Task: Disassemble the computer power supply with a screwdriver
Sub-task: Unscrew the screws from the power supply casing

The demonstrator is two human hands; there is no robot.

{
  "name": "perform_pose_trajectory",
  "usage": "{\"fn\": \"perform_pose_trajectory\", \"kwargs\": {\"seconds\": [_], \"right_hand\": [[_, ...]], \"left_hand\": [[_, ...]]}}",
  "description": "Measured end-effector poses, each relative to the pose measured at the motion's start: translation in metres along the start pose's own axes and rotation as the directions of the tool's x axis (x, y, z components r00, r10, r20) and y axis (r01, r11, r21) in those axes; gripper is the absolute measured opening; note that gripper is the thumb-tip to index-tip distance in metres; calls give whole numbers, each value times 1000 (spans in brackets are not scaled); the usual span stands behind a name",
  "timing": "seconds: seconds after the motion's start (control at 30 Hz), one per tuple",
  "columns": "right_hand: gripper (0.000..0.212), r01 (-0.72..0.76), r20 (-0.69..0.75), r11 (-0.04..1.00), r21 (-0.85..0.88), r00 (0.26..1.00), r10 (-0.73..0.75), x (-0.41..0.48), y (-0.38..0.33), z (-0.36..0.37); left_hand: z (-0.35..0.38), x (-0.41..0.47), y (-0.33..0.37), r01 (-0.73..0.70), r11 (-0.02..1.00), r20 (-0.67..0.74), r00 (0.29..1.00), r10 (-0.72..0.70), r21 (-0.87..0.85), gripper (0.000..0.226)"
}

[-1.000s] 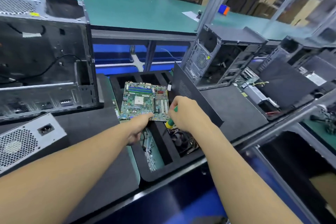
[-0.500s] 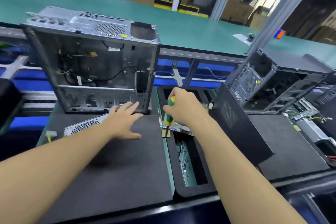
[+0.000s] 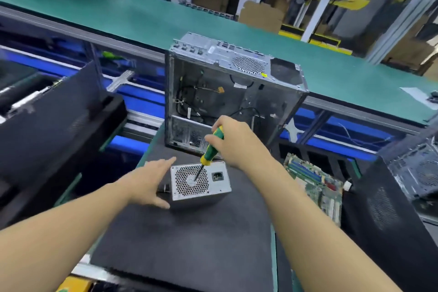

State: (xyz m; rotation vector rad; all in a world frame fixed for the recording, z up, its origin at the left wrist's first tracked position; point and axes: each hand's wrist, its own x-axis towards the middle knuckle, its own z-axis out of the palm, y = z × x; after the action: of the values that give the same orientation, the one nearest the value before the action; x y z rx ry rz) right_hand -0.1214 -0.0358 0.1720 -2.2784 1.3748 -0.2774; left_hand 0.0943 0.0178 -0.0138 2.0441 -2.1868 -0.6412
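Silver metal box power supply (image 3: pixel 201 182) with honeycomb grille, right hand (image 3: pixel 234 142) gripping green-and-yellow-handled screwdriver (image 3: pixel 211 147) over it, left hand (image 3: pixel 147 182) straight-fingered at its 9 o'clock

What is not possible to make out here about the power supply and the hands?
Head view:
- Power supply screws: too small, blurred.
- Screwdriver tip: contact with the grille too small to tell.
- Right hand: most fingers hidden behind its back.
- Supply's left side: covered by left hand.

Power supply (image 3: pixel 201 181) on mat (image 3: pixel 184 244), before case (image 3: pixel 227 99), motherboard (image 3: pixel 315 185) right.
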Motion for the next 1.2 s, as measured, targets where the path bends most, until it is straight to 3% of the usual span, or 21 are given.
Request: {"fn": "perform_pose_trajectory", "kwargs": {"seconds": [0.07, 0.17, 0.23, 0.37, 0.53, 1.2], "right_hand": [[19, 41, 44, 999, -13, 998, -40, 4, -7, 7], [14, 72, 121, 997, -1, 990, -71, 8, -13, 15], [13, 79, 150, 997, -11, 986, -76, 11, -16, 18], [13, 83, 115, 996, 18, 990, -85, 19, -19, 23], [10, 107, 22, 992, 64, 994, -109, 32, -21, 27], [12, 109, 16, 994, 29, 994, -109, 54, -29, 25]], "left_hand": [[4, 2, 4, -76, 996, 32, 996, 78, -53, 147], [4, 10, 12, -107, 983, 36, 993, 114, -151, 146], [5, 14, 14, -94, 976, 78, 991, 111, -197, 135], [9, 16, 10, -51, 944, 27, 998, 64, -325, 104], [20, 14, 5, 6, 890, 7, 1000, -3, -456, 90], [24, 17, 1, 1, 867, 23, 1000, 12, -498, 79]]}}
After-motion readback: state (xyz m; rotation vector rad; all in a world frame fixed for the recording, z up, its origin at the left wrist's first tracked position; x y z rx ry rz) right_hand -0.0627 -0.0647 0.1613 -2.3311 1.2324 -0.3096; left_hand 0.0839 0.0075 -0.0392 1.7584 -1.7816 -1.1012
